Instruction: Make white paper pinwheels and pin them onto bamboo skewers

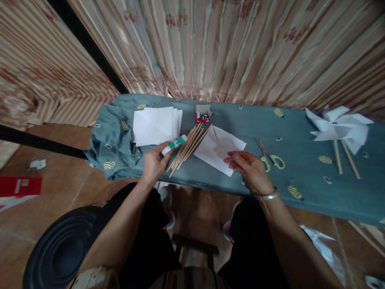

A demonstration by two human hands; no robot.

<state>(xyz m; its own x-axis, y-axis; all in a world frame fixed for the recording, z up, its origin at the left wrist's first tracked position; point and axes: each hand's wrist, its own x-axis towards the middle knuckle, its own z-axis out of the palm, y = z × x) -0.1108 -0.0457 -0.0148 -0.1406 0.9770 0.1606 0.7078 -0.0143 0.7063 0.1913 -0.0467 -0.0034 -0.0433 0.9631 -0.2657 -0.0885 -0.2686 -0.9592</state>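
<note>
My left hand (pixel 155 162) is closed round a green and white glue stick (pixel 175 145), held above the table's front edge. My right hand (pixel 248 168) hovers at the lower right corner of a square white paper (pixel 220 146) that has creases and slits towards its corners. Its fingers are loosely stretched out and nothing shows in them; whether they touch the sheet I cannot tell. Between the glue stick and the sheet lies a bundle of thin wooden sticks (pixel 188 148). Green-handled scissors (pixel 270 155) rest just right of my right hand.
A stack of white paper (pixel 155 126) lies on the left of the cloth-covered table (pixel 294 156). Behind the sticks stands a small open red box (pixel 203 114) of metal pieces. White paper pinwheels (pixel 338 124) on sticks lie at the right. A dark round basin (pixel 64 253) is on the floor.
</note>
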